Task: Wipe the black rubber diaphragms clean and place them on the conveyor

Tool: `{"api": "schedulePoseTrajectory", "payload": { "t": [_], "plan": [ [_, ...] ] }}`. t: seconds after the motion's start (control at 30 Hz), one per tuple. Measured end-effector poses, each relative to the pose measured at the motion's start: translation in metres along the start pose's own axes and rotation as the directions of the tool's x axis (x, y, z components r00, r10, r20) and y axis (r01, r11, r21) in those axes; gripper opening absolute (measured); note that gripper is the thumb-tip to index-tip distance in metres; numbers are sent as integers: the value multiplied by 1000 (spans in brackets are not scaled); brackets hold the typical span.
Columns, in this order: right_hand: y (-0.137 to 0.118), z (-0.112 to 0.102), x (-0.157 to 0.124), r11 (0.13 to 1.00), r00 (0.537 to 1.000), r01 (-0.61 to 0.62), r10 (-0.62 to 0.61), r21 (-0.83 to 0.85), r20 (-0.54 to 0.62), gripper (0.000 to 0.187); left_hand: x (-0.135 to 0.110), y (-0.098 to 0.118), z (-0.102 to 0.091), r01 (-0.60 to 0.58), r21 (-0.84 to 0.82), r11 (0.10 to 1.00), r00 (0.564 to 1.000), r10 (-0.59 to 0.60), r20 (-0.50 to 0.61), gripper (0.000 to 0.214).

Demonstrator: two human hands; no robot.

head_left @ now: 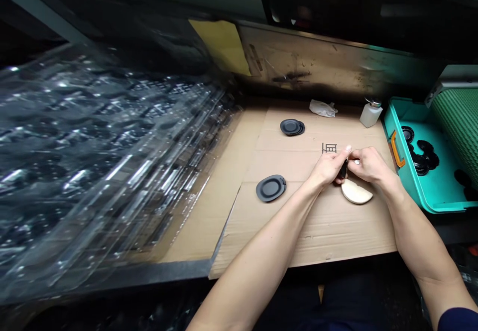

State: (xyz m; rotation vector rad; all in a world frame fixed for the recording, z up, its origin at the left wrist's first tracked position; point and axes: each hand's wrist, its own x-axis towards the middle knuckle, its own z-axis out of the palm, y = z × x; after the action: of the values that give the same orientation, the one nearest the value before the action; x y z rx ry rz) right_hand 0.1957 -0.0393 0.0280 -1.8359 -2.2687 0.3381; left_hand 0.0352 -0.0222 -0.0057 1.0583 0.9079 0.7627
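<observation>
Presently positioned over the cardboard [313, 236] on the worktop [179, 268], right of centre: left hand [329, 167] and right hand [368, 165], drawn close together. Noted at left: narrow grip, fingers bent around a small dark piece [343, 168], partly hidden from view. Located this piece between both hands, just above the straight edge of a cream half-round pad [356, 192]. Noted at right: fingers curled inward beside the dark piece, with a small white bit [357, 162] showing at the fingertips; cannot tell whether gripped.

Recorded left of the forearms: one black oval part [271, 188], lying flat, small tab at one side. Recorded farther back: two black parts [292, 127], overlapping, one upon the other. Also listed along the rear: crumpled translucent wrap [323, 108] and a whitish bottle [371, 115] with metallic top, upright near the bin.

Found at far right: teal bin [409, 179], orange handle [397, 150] on the near side, several black round pieces [421, 158] inside. Observed beyond: green textured sheet [461, 122]. Observed at left: clear plastic trays [112, 171], piled and blurred. Seen against the back: yellow paper [222, 47].
</observation>
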Motion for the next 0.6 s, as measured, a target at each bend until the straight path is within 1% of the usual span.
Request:
{"api": "schedulePoseTrajectory", "payload": {
  "t": [0.1,0.2,0.27,0.33,0.4,0.43,0.5,0.6],
  "plan": [
    [0,1,0,1000,999,-7,6,-7,-44,29,0,-2,1,-3,-6,1000,1000,3,7,62],
    [0,1,-1,1000,1000,-27,27,-15,-6,26,2,-3,1,-6,-2,1000,1000,6,18,62],
    [2,3,0,999,999,-45,45,19,-2,25,4,-2,-1,27,-42,999,1000,-27,-5,62],
    [5,6,2,994,993,-85,90,68,-81,27,6,3,-8,100,-177,979,993,-110,-49,65],
    [9,10,4,983,964,-164,178,89,-199,29,8,9,-16,170,-370,913,976,-208,-63,71],
    [10,13,6,973,944,-216,228,78,-240,30,8,11,-21,197,-455,869,968,-246,-50,74],
    [12,17,8,949,914,-313,308,22,-264,30,7,16,-27,234,-560,795,956,-292,-15,76],
    [13,20,9,923,907,-377,352,-72,-233,30,5,20,-31,257,-620,741,943,-332,-6,76]
  ]
}}
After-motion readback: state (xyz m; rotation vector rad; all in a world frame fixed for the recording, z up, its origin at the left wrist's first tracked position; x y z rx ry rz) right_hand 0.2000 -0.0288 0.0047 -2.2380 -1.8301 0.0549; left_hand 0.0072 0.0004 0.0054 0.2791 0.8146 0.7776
